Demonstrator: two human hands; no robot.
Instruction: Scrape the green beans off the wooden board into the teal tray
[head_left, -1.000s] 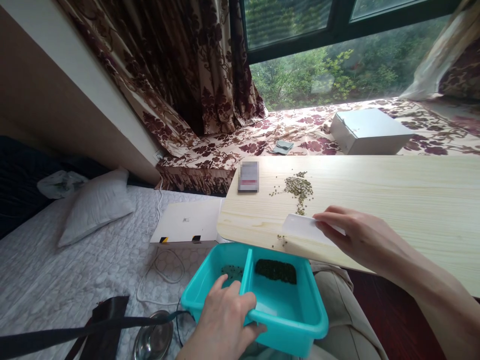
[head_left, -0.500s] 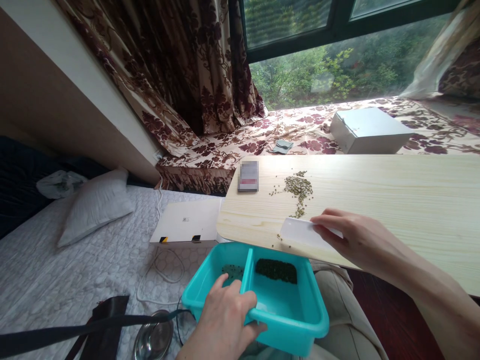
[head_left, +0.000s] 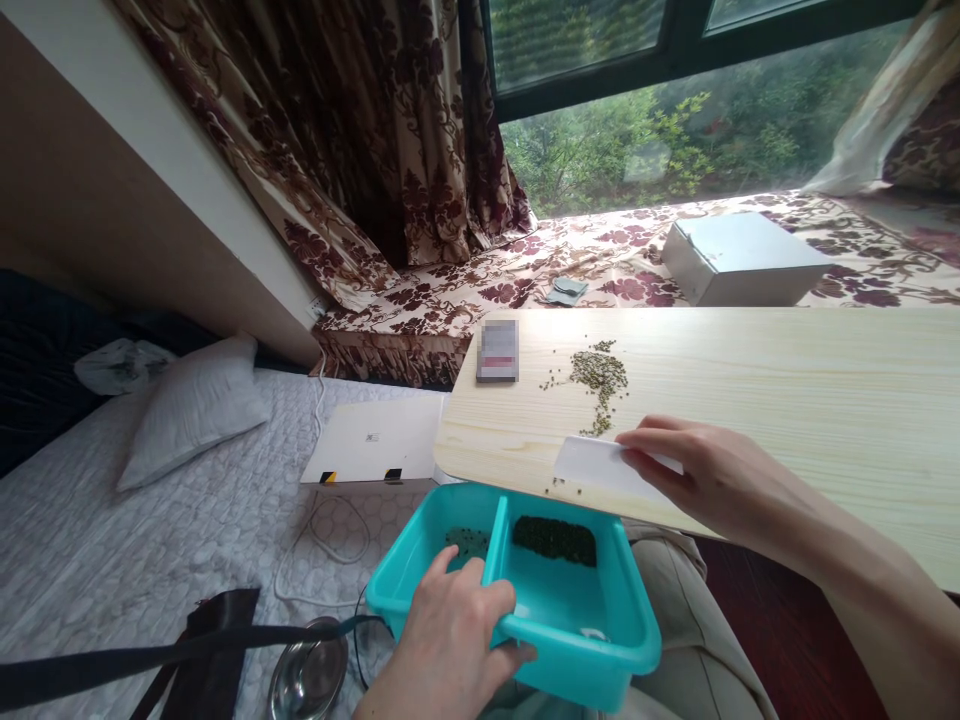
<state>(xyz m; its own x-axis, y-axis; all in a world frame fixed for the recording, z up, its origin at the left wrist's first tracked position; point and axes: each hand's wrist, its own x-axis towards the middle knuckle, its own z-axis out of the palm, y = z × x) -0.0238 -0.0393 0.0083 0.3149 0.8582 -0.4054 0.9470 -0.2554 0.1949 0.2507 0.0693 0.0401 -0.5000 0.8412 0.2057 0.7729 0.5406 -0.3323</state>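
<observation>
My left hand (head_left: 450, 640) grips the near rim and divider of a turquoise two-compartment tray (head_left: 600, 650) held under the edge of a pale wooden table (head_left: 787, 390). The tray's right compartment holds a dark heap of green beans (head_left: 555, 540); the left one has a few. My right hand (head_left: 705, 475) pinches a white plastic scraper card (head_left: 592, 465) set on the tabletop near its front edge. A small pile of green beans (head_left: 598, 375) lies on the table just beyond the card, with a few stray beans beside the card's left end.
A small blurred card (head_left: 498, 351) lies at the table's left end. A white box (head_left: 739, 258) and a folded cloth (head_left: 566, 291) sit on the floral window seat. On the bed lie a pillow (head_left: 187, 410), a flat white box (head_left: 375, 445), a cable, a steel bowl (head_left: 307, 680) and a black strap.
My right hand has slid the white card slightly left and toward the table's front edge. The tray and left hand have barely moved.
</observation>
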